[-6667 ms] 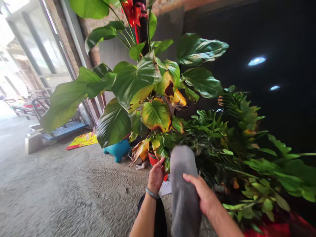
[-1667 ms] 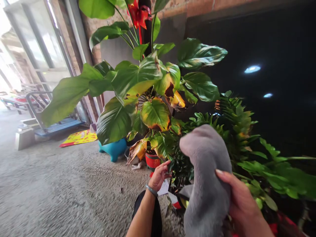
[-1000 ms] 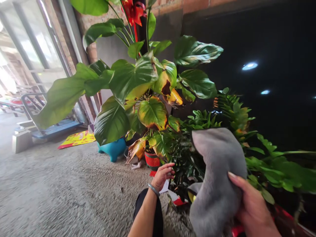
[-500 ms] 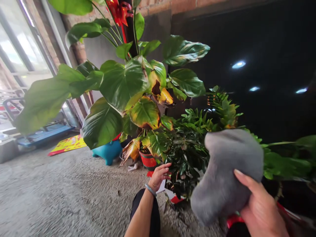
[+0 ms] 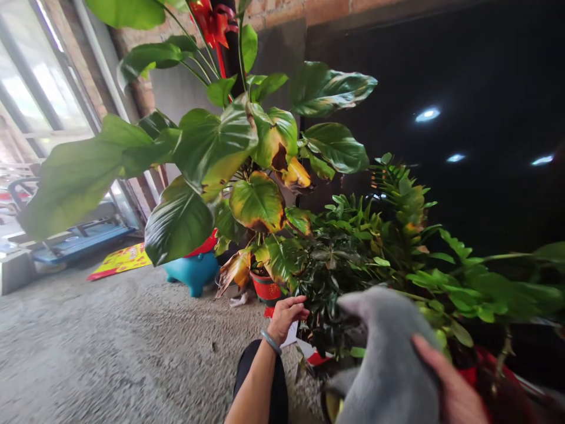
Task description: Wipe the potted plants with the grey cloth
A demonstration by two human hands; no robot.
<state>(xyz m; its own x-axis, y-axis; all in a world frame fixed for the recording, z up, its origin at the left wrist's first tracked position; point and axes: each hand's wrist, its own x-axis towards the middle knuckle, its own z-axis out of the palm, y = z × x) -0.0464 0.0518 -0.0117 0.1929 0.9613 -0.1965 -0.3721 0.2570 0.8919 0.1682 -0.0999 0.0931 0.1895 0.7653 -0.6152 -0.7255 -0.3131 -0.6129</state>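
My right hand (image 5: 445,388) grips a grey fluffy cloth (image 5: 388,359) at the lower right, low in front of a leafy plant with small green leaflets (image 5: 441,282). My left hand (image 5: 286,315) reaches forward with a bracelet on the wrist, fingers curled at the dark leaves of a small bushy plant (image 5: 335,271). I cannot make out whether it grips a leaf. Behind stands a tall plant with big green and yellow-brown leaves (image 5: 212,159) in a red pot (image 5: 265,287).
A teal pot (image 5: 192,274) sits left of the red one. A yellow mat (image 5: 119,261) and a blue hand cart (image 5: 66,241) lie at the left by a glass door. Rough concrete floor (image 5: 110,353) spreads in front. A dark wall stands behind the plants.
My right hand has lowered the grey cloth from chest height down toward the bottom edge. The left hand has stayed at the small plant's leaves.
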